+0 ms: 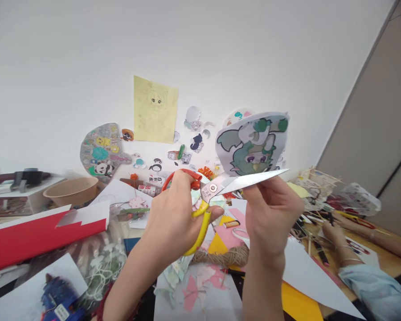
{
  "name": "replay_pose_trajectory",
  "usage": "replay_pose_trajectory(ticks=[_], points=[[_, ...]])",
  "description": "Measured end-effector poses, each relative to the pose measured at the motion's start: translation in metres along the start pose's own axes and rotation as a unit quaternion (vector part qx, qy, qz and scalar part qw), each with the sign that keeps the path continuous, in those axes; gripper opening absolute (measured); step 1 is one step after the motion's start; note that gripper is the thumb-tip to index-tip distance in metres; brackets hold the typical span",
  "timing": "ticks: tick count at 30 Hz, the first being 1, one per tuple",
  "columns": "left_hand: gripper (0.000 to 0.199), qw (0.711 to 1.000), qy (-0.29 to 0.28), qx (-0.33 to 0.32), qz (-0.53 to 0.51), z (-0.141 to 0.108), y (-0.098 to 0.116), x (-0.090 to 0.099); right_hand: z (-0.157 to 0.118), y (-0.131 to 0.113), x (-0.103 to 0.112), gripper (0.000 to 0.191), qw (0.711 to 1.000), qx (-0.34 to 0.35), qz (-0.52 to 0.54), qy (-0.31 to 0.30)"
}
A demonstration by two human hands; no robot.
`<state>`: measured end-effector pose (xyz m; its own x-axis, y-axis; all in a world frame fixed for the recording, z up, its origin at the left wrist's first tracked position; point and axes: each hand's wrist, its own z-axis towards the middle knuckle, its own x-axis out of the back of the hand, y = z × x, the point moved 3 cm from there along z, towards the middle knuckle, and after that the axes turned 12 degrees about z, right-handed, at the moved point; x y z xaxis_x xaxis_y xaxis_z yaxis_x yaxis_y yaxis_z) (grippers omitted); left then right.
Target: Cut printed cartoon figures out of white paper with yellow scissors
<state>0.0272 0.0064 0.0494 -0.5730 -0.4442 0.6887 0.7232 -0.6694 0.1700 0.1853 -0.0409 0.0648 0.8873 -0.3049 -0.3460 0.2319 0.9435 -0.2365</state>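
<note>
Scissors (215, 187), one pair, red and yellow handles: grasped in the left hand (173, 203), fingers at the loops, blades crossing the lower border of the paper drawing; whether they are parted cannot be told.

Paper drawing (254, 151), one, green horned figure: pinched by the right hand (276, 209), held up off the surface (392, 245), towards its far edge. Condition: judged part-trimmed. Left side rounded; white margin left around the figure, upper right corner squarish; lower border partly hidden by blade and fingers.

Twine (220, 257), one hank: near the middle of the surface. Pink scraps (191, 292), several: nearer the surface's near edge.

Bowl (71, 194), one: far left corner.

Co-worker's hand (334, 232): towards the right edge, hold unclear.
</note>
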Motion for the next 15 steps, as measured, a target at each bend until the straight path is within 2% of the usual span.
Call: replay_pose_trajectory(ticks=[15], points=[[0.030, 0.998, -0.039, -0.006, -0.048, 0.0003, -0.0016, -0.0048, 0.0002, -0.0056, 0.0007, 0.010, 1.000, 0.001, 0.004, -0.016]])
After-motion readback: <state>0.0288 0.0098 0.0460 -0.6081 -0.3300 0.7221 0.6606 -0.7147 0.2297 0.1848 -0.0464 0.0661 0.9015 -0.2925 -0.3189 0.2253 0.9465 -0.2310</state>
